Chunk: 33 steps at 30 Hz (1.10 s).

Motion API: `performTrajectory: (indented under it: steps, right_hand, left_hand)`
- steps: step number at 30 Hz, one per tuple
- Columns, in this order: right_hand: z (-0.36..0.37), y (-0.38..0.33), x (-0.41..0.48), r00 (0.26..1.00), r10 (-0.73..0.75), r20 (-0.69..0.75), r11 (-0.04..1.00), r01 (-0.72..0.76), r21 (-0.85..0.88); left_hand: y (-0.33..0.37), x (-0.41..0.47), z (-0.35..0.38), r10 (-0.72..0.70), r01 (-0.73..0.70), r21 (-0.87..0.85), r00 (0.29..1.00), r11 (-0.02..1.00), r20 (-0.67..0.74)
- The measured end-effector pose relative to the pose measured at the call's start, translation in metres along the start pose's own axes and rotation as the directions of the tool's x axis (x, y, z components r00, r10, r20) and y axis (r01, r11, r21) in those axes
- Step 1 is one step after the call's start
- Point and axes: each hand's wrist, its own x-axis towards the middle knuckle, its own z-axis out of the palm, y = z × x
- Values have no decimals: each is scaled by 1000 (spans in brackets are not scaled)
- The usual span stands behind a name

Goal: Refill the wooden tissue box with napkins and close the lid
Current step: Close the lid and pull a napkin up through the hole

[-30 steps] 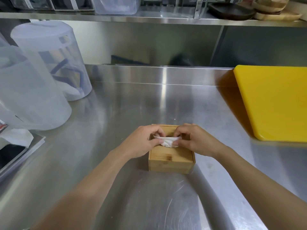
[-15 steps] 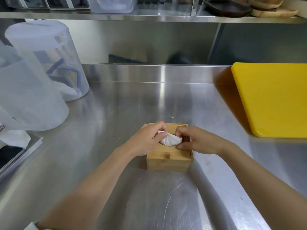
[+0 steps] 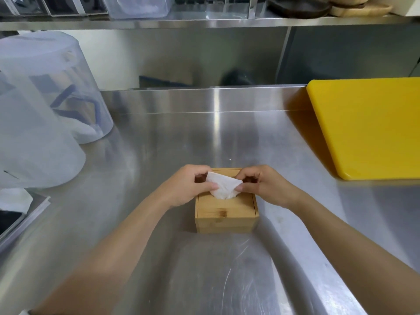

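Wooden box [image 3: 226, 212] sits near front edge of steel counter [image 3: 159, 155], lid on. Napkin [image 3: 223, 187] stands up through lid opening, directly between both hands, pinched by left hand [image 3: 185, 189] at its left corner and right hand [image 3: 264, 186] at its right. Both equally near; any tidying pull goes straight up.

box [image 3: 226, 212] mid-counter [image 3: 159, 144], board [image 3: 368, 128] right, jugs [image 3: 56, 87] left

Steel counter [image 3: 159, 144]; steel shelf [image 3: 204, 22] above
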Motion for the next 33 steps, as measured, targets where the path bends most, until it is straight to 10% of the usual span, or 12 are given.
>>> performTrajectory:
  steps: [17,33]
  right_hand:
    - [21,16,-9,926,61,-372,963,43,264]
    - [21,17,-12,946,52,-319,945,57,321]
  left_hand:
    - [-12,-4,8,7,-81,-254,961,964,-277]
    - [-13,-6,12,0,-20,-83,973,996,-231]
